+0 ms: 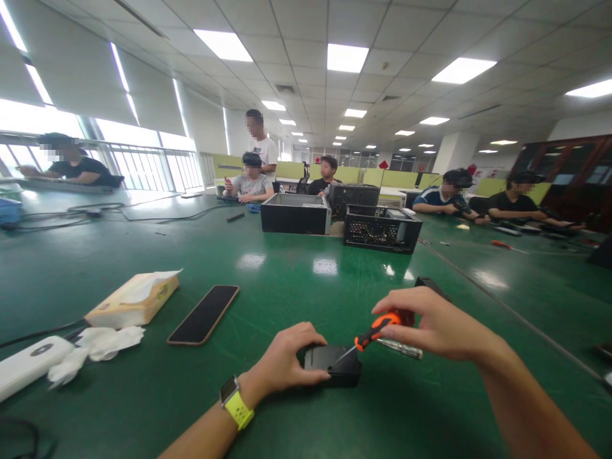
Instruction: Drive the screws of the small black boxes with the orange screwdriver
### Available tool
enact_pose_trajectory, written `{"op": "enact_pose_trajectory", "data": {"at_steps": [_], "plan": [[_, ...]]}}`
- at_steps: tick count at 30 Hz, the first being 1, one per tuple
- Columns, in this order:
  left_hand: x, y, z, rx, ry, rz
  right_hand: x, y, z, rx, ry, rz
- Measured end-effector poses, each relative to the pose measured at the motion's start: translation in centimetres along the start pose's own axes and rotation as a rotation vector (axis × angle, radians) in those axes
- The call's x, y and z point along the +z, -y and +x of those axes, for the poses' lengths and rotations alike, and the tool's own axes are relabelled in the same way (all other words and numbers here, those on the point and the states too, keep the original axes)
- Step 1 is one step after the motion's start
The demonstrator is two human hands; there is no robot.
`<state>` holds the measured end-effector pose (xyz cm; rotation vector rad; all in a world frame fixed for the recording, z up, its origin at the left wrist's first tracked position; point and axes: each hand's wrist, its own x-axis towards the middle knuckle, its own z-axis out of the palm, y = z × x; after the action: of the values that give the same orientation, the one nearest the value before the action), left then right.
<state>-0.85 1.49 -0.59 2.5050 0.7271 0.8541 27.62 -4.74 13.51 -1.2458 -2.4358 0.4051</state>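
My left hand (287, 357) grips the near left side of a small black box (335, 366) lying on the green table (296, 280); a yellow-strapped watch sits on that wrist. My right hand (433, 322) is closed around the orange and black handle of a screwdriver (375, 330). Its thin shaft slants down to the left and its tip rests on the top of the box. A short silver metal piece (399, 348) lies just behind the box, under my right hand.
A smartphone (204, 313) lies face up to the left, beside a tissue pack (135, 298), crumpled tissue (98, 347) and a white power bank (29, 364). Two open computer cases (296, 213) (382, 229) stand mid-table. Several people sit or stand at the far side.
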Motion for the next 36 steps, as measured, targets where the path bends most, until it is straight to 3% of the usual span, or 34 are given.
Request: {"op": "enact_pose_trajectory", "data": {"at_steps": [4, 10, 20, 24, 31, 36], "plan": [[0.0, 0.0, 0.0, -0.003, -0.007, -0.004, -0.1, -0.3, 0.0, 0.053, 0.048, -0.055], [0.0, 0.0, 0.0, -0.006, -0.009, 0.007, 0.0, 0.4, 0.0, -0.057, -0.017, -0.061], [-0.1, -0.1, 0.0, 0.0, -0.005, 0.0, 0.8, 0.9, 0.4, -0.069, -0.097, -0.104], [-0.1, -0.2, 0.0, -0.006, -0.001, -0.002, 0.5, 0.9, 0.1, -0.148, -0.075, -0.033], [0.1, 0.1, -0.1, -0.003, -0.003, -0.009, 0.6, 0.7, 0.1, -0.066, -0.078, -0.129], [0.0, 0.1, 0.0, -0.004, -0.003, -0.004, 0.5, 0.9, 0.1, -0.118, -0.077, -0.074]]}}
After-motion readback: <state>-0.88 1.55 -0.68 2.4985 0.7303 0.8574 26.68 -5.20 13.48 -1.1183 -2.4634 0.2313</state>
